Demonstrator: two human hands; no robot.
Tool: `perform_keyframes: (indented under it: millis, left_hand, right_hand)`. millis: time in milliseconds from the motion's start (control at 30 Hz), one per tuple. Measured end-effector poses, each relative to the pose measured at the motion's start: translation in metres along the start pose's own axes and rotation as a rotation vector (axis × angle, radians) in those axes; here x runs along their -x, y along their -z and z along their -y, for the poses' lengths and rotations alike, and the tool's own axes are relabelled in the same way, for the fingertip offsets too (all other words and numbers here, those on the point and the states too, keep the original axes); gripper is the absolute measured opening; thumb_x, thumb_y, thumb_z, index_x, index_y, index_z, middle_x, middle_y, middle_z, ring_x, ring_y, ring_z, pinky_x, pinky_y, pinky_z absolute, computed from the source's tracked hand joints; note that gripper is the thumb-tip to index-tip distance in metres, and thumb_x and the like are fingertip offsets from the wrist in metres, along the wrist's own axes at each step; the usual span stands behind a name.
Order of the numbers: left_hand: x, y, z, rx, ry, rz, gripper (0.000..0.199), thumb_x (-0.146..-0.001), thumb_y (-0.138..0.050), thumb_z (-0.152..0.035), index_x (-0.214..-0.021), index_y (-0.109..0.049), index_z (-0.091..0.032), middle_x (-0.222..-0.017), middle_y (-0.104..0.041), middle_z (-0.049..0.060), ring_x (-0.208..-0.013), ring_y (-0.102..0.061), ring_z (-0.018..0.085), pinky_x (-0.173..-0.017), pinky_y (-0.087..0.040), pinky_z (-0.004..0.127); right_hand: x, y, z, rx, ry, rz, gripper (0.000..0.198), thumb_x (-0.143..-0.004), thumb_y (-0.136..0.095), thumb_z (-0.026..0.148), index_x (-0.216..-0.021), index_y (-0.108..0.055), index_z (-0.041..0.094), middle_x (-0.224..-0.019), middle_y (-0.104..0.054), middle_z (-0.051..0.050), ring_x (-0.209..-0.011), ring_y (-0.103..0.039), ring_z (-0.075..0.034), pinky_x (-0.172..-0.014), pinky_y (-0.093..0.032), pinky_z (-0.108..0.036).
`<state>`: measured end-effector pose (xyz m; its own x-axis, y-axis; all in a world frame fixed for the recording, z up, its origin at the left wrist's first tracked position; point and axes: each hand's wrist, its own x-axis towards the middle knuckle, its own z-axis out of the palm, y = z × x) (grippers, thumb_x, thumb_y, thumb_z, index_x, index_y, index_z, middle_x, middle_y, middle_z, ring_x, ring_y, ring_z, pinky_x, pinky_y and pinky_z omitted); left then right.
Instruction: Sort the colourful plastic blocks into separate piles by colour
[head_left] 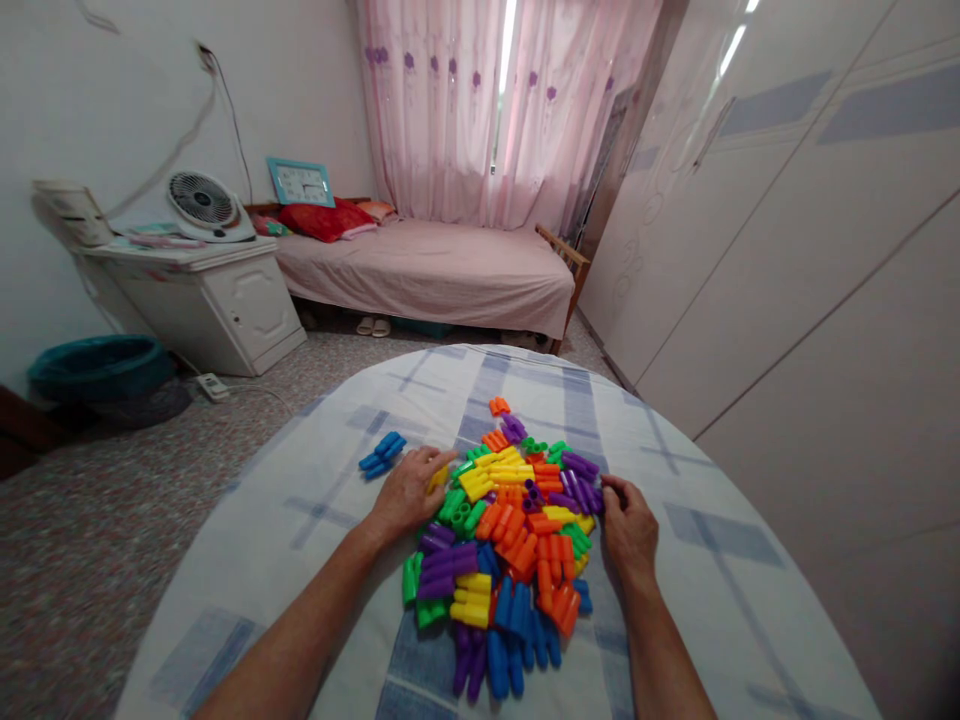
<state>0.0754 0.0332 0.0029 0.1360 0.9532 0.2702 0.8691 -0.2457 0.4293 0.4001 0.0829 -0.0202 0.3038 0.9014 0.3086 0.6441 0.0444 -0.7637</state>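
Flanking the pile (517, 545): left hand (409, 490) left, right hand (630, 527) right, apart; cannot tell whether gripping.
Separate blue pieces (388, 446): left of the pile.

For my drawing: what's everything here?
table: one, white and blue cloth, front
heap: many pieces, multicoloured, on table
loose pieces: few, blue, beside heap
bed: one, pink, back
slippers: two, pale, below bed
pillow: one, red, on bed
frame: one, blue, above pillow
curtains: two, pink, back
cabinet: one, white, left
fan: one, white, on cabinet
bin: one, teal, left
power strip: one, white, near bin
wardrobe: one, white, right
left fingers: several, bare, heap's left
right fingers: several, bare, heap's right
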Motion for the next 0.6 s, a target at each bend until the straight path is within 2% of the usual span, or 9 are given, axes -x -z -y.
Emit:
perform_keyframes:
  millis: [100,267,433,600]
  left_hand:
    - [0.006,0.003,-0.003,-0.093,0.034,0.008,0.031,-0.074,-0.051,-0.016,-0.102,-0.064,-0.019,-0.104,-0.058,0.009,-0.098,-0.054,0.022,-0.089,-0.043,0.035]
    - [0.035,0.012,-0.007,-0.114,0.049,0.035,0.017,-0.081,-0.047,-0.020,-0.088,-0.061,-0.019,-0.101,-0.057,0.009,-0.099,-0.053,0.022,-0.088,-0.044,0.035]
    - [0.075,0.015,0.002,-0.048,0.031,-0.129,0.018,-0.087,-0.042,-0.022,-0.090,-0.059,-0.019,-0.110,-0.057,0.010,-0.106,-0.053,0.021,-0.093,-0.044,0.036]
    - [0.088,0.011,0.007,-0.089,0.024,-0.239,0.017,-0.087,-0.044,-0.024,-0.089,-0.060,-0.018,-0.111,-0.060,0.011,-0.106,-0.055,0.022,-0.092,-0.047,0.037]
  right_hand:
    - [0.001,0.001,0.002,-0.001,0.005,0.008,0.040,-0.078,-0.041,0.042,-0.098,-0.066,0.017,-0.098,-0.067,-0.010,-0.088,-0.060,-0.023,-0.080,-0.042,-0.033]
    - [0.001,0.002,0.005,0.019,0.006,0.002,0.041,-0.077,-0.040,0.041,-0.098,-0.067,0.017,-0.098,-0.067,-0.010,-0.087,-0.060,-0.024,-0.078,-0.042,-0.033]
    - [0.001,0.003,0.006,0.027,0.010,0.003,0.041,-0.077,-0.040,0.040,-0.098,-0.067,0.017,-0.098,-0.067,-0.010,-0.085,-0.060,-0.023,-0.076,-0.042,-0.033]
    - [0.000,0.001,0.003,0.017,0.022,-0.002,0.042,-0.077,-0.040,0.040,-0.099,-0.067,0.016,-0.098,-0.067,-0.010,-0.087,-0.060,-0.023,-0.078,-0.042,-0.033]
